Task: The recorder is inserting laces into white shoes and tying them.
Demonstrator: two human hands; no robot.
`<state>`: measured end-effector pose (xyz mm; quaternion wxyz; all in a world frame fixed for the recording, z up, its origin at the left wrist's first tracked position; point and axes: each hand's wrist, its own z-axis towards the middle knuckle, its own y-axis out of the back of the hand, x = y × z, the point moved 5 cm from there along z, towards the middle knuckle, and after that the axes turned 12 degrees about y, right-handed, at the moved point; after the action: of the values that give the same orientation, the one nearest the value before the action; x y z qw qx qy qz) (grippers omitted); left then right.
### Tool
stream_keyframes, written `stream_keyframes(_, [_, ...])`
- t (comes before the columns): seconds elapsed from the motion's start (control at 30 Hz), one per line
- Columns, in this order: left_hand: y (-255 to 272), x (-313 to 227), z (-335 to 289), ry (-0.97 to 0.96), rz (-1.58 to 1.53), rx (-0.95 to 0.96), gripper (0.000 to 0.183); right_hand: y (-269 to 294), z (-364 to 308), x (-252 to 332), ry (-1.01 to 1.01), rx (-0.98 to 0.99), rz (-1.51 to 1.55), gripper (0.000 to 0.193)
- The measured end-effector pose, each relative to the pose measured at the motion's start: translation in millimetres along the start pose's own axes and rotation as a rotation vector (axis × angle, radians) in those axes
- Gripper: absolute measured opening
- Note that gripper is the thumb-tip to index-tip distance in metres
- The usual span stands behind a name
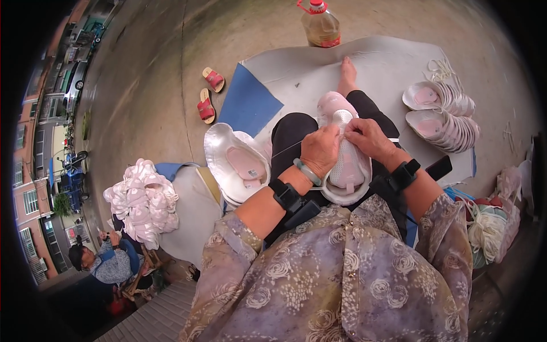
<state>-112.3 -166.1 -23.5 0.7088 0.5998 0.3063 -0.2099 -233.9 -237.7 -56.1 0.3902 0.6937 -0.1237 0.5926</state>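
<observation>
A pale pink and white shoe upper (345,165) lies lengthwise on my lap, toe away from me, its opening facing my body. My left hand (320,151) is closed at the upper's left edge, a bangle on its wrist. From the right, my right hand (369,138) bends in with fingers pinched over the middle of the upper. The fingertips of both hands nearly meet there. Whatever thin thing they may pinch is too small to make out. Just left of my thigh lie white and pink shoe uppers (238,162), nested together.
Nested uppers (441,125) stand in two rows on the grey mat (302,80) at right, laces beside them. A heap of uppers (142,199) sits at left. Around are a dark phone (439,168), a lace bundle (489,228), red sandals (206,106), an oil bottle (321,25) and a seated person (111,262).
</observation>
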Motion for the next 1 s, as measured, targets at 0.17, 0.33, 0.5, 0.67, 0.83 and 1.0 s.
stream_keyframes(0.17, [-6, 4, 6, 0.072, 0.097, 0.094, 0.012, 2, 0, -2, -0.034, 0.059, 0.072, 0.012])
stream_keyframes(0.33, [35, 27, 1, 0.159, 0.05, -0.006, 0.013, 10, -9, -2, -0.079, 0.011, 0.181, 0.012])
stream_keyframes(0.5, [167, 99, -30, 0.282, 0.534, -0.214, 0.01, 22, -24, 1, 0.112, -0.06, -0.166, 0.022])
stream_keyframes(0.67, [192, 100, -54, 0.361, 0.965, -0.051, 0.005, 16, -30, 11, 0.171, -0.013, -0.463, 0.034])
stream_keyframes(0.83, [93, 11, -33, -0.059, 0.381, -0.067, 0.021, 15, -32, 21, 0.231, -0.017, -0.57, 0.03])
stream_keyframes(1.0, [27, -2, -13, -0.041, 0.325, 0.156, 0.013, 24, -40, 28, 0.234, 0.06, -0.718, 0.022])
